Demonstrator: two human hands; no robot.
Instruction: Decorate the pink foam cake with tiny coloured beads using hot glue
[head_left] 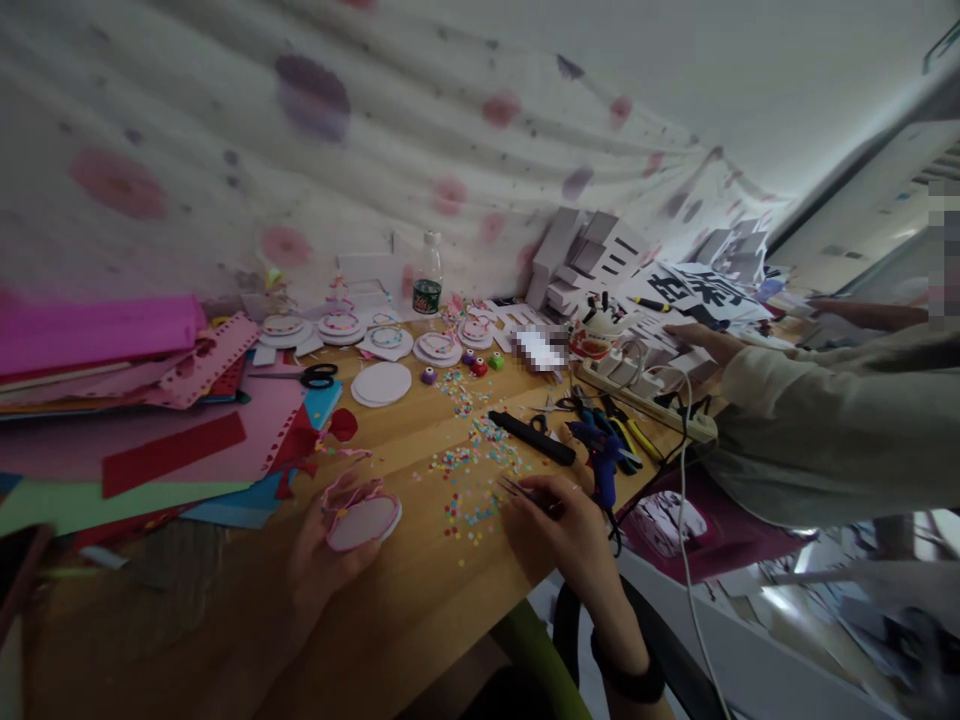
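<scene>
My left hand (319,560) is closed around the edge of a small round white disc with a pink rim (365,524); pink strips stick up behind it. In my right hand (566,520) is a pair of tweezers (514,488), gripped between thumb and fingers. Their tips point left, close to tiny coloured paper dots (469,515) scattered over the wooden table (420,620). Whether the tips hold a dot is too small to tell. A plain white paper disc (381,384) lies farther back, in front of several decorated round pieces (438,348).
A blue glue gun (600,455), pliers (634,435), a black stick-like tool (532,437) and a power strip (652,400) lie on the right. Coloured paper (172,450) and black-handled scissors (319,376) are left. A bottle (427,280) stands behind. Another person's sleeve (832,430) reaches in from the right.
</scene>
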